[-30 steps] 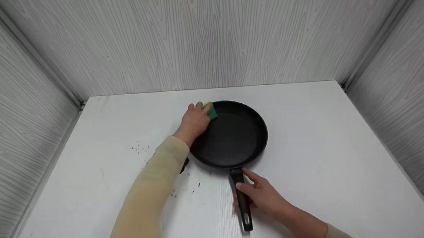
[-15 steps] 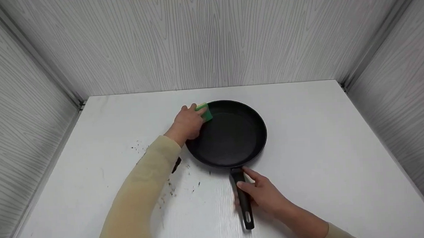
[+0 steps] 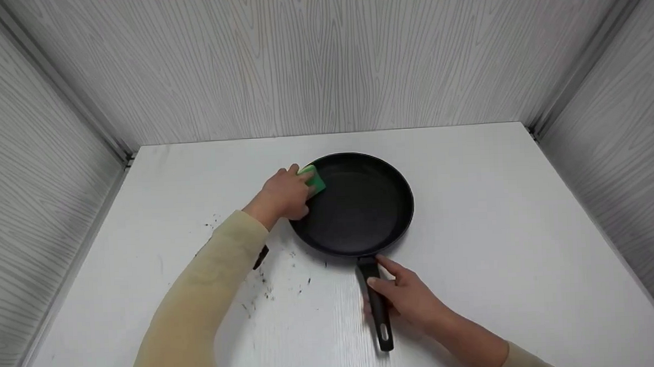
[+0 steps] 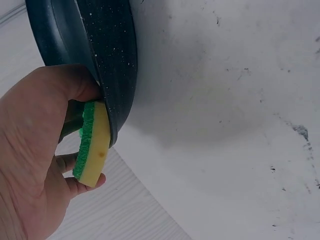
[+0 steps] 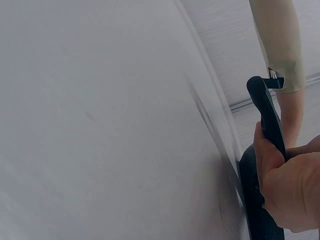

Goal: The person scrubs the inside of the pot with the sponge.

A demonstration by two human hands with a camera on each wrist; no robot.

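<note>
A black frying pan (image 3: 356, 210) is over the white table, its handle (image 3: 380, 319) pointing toward me. My right hand (image 3: 412, 298) grips this handle near the pan, with the thumb on top and other fingers underneath. At the upper left of the pan, my left hand (image 3: 286, 193) holds a green and yellow sponge (image 3: 315, 181) at the rim. In the left wrist view the yellow layer of the sponge (image 4: 99, 145) faces the pan's speckled outer side (image 4: 117, 60), and fingertips show beyond its lower end. The right wrist view shows my right hand (image 5: 290, 190) around the handle (image 5: 267, 110).
Dark crumbs and smudges (image 3: 265, 288) lie on the white table (image 3: 500, 242), left of the handle and under the left forearm. Grey wood-grain panels (image 3: 321, 62) stand behind the table and on both sides. A small black piece (image 3: 261, 257) sticks out below the left sleeve.
My left hand has slid left and slightly toward me along the pan's rim with the sponge. The pan and my right hand have barely moved.
</note>
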